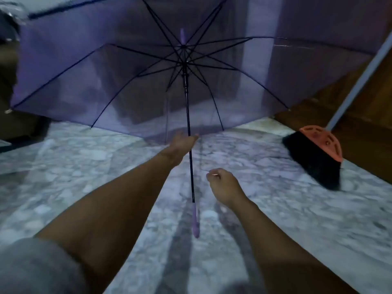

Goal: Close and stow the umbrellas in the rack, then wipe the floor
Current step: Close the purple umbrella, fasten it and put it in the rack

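A see-through purple umbrella (118, 81) is spread fully open in front of me, canopy facing away and black ribs fanned out. Its black shaft (192, 177) runs down toward me and ends in a purple handle (195, 221) that hangs free. My left hand (183, 143) is stretched forward and grips the shaft partway up, below the canopy. My right hand (222, 186) hovers just right of the shaft above the handle, fingers loosely curled and holding nothing. No umbrella rack is in view.
A broom (316, 153) with black bristles, an orange head and a grey stick leans against a brown wooden door at the right. The floor (84, 170) is grey marbled tile. Dark objects sit at the far left edge. A second clear canopy edge shows at top left.
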`<state>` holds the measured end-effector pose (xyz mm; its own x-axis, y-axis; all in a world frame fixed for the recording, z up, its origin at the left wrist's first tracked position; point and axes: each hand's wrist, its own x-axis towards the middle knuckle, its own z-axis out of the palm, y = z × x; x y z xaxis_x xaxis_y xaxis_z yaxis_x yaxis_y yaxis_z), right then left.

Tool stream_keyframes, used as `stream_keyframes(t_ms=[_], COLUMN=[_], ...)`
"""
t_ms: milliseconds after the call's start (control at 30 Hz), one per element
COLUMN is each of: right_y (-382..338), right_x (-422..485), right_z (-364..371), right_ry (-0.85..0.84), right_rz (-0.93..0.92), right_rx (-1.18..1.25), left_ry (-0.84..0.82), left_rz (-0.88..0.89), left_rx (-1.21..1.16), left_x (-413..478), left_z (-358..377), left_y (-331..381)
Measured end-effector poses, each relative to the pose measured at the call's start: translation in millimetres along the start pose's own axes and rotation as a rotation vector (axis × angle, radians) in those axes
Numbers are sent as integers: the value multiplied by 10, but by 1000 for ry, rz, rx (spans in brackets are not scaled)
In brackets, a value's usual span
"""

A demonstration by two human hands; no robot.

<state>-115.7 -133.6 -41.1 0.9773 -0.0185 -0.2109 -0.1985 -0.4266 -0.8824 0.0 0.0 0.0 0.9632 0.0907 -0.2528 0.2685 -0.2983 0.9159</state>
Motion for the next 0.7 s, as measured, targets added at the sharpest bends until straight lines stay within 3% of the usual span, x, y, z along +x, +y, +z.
stream_keyframes(t_ms=[133,400,467,700], right_y=[-135,-426,-516,-730], right_x=[193,316,225,-180], right_z=[109,68,-8,-113], right_ry=[-3,147,190,274], right_rz=[-20,-77,-129,-205], right_rx=[79,193,112,51], left_ry=[-8,-190,-212,-225], left_rz=[-24,158,171,232], left_rx=[-79,-13,-35,-355], left_x=[51,-166,-236,-423], left_z=[38,-3,-38,-344], left_y=[16,415,492,854])
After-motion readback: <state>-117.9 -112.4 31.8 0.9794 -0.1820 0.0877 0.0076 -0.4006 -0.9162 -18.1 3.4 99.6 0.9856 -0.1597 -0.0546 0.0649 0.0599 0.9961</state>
